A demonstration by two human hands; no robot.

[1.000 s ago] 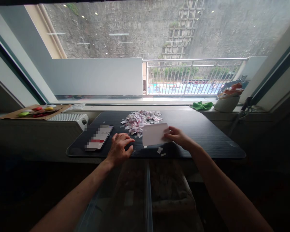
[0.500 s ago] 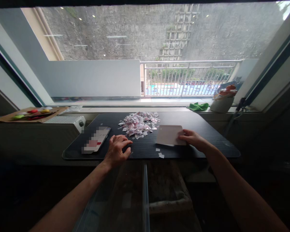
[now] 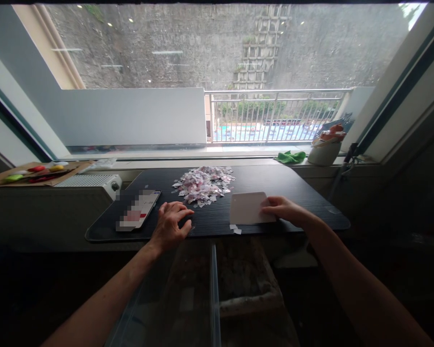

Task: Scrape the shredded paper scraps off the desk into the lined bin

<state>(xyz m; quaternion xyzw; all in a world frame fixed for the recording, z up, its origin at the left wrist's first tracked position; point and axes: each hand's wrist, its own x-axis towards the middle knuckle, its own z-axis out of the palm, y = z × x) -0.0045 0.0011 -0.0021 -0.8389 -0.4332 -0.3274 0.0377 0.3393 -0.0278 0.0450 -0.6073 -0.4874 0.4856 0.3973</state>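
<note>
My right hand [image 3: 280, 209] pinches the right edge of a pale, flat, rectangular card [image 3: 249, 208] with rounded corners, thumb and fingers closed on it. The card is tilted over the dark table [image 3: 275, 179], its lower edge by a couple of loose paper scraps [image 3: 236, 230] near the front edge. On the table's front part rests my left hand [image 3: 171, 224], fingers loosely bent and apart, with nothing visible in it. Just beyond it lies a heap of small white and pinkish paper pieces [image 3: 202, 185]. A phone [image 3: 144, 207], partly blurred, lies left of that hand.
A white radiator [image 3: 88, 181] and a board [image 3: 65, 169] with colourful items stand at left. On the windowsill sit a green cloth [image 3: 290, 157] and a pale pot [image 3: 323, 153]. Below the table's front edge is a clear-walled container [image 3: 214, 289].
My right hand has drawn the card slightly toward the table's front edge, down to the loose scraps. My left hand keeps its pose. The whole view has shifted a little.
</note>
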